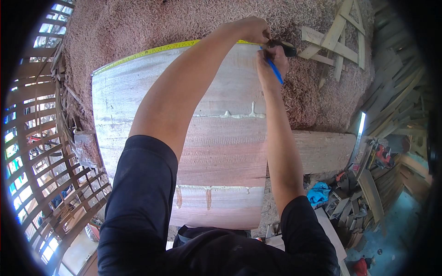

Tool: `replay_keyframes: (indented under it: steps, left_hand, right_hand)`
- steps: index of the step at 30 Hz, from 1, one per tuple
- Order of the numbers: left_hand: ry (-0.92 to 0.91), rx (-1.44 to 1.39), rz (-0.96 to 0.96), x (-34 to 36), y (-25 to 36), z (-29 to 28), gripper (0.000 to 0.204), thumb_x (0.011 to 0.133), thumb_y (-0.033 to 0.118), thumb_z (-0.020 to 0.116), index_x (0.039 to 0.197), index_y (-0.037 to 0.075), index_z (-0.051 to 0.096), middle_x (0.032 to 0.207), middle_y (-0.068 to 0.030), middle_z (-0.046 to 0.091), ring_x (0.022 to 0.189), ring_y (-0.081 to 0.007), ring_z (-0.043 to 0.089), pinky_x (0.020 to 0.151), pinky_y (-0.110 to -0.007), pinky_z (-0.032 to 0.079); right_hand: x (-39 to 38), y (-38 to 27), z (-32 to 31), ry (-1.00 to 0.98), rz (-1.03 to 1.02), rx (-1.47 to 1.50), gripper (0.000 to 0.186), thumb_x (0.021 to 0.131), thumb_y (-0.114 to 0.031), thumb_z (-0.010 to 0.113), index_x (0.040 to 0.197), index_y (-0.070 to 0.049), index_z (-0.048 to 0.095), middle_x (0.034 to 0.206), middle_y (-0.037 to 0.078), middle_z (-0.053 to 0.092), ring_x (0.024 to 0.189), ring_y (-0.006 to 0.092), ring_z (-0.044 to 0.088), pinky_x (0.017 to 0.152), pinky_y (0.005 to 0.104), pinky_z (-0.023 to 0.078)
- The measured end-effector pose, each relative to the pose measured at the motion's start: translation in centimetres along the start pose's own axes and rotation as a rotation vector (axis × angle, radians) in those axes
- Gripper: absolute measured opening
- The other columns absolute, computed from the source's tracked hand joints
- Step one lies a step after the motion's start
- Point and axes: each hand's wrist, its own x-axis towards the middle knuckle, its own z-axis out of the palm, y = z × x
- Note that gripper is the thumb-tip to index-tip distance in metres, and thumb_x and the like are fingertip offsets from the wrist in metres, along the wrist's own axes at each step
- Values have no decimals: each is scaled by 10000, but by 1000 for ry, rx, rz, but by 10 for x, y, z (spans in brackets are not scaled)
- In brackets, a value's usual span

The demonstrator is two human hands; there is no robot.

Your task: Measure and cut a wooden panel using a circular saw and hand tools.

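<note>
Tape measure (156,49) stretches its yellow blade along the far edge of a drip-streaked wooden panel (221,154), its black case (288,48) by the right corner. The right hand (273,62) has its grip clamped on a blue pen (275,71); the left hand (254,30) is beside the case, whether its grip is closed I cannot tell.

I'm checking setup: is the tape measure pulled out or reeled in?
Pulled out: the yellow tape stretches along the far edge of the wooden panel.
</note>
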Motion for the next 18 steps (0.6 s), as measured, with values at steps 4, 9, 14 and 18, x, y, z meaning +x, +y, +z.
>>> replay_keyframes:
  steps: [4, 9, 14, 18]
  left_hand:
    - [13, -5, 12, 2, 6, 2, 309, 838, 294, 732, 1089, 121, 783, 1065, -104, 778, 1009, -280, 738, 932, -403, 566]
    - [8, -7, 4, 0, 3, -2, 312, 836, 306, 745, 1083, 118, 784, 1057, -100, 781, 1003, -275, 740, 927, -399, 567]
    - [-1, -41, -26, -1, 12, -3, 321, 827, 310, 752, 1079, 113, 783, 1063, -102, 780, 1005, -273, 740, 920, -392, 566]
    - [-3, -26, -23, 1, 10, -2, 342, 829, 322, 755, 1094, 108, 780, 1073, -109, 777, 1014, -274, 738, 920, -387, 564]
  right_hand:
    - [2, 6, -1, 47, -58, -10, 214, 822, -118, 785, 877, -21, 602, 766, 149, 684, 700, 273, 681, 701, 373, 538]
    - [2, 4, 3, 26, -32, 7, 209, 829, -109, 777, 885, -14, 600, 764, 143, 681, 697, 232, 674, 695, 360, 537]
    - [1, 6, -1, 32, -37, -3, 184, 834, -91, 762, 888, -12, 605, 763, 135, 683, 689, 213, 666, 681, 346, 534]
    - [1, 7, -2, 29, -60, 0, 169, 839, -86, 757, 890, -15, 613, 776, 119, 688, 688, 169, 658, 661, 324, 526]
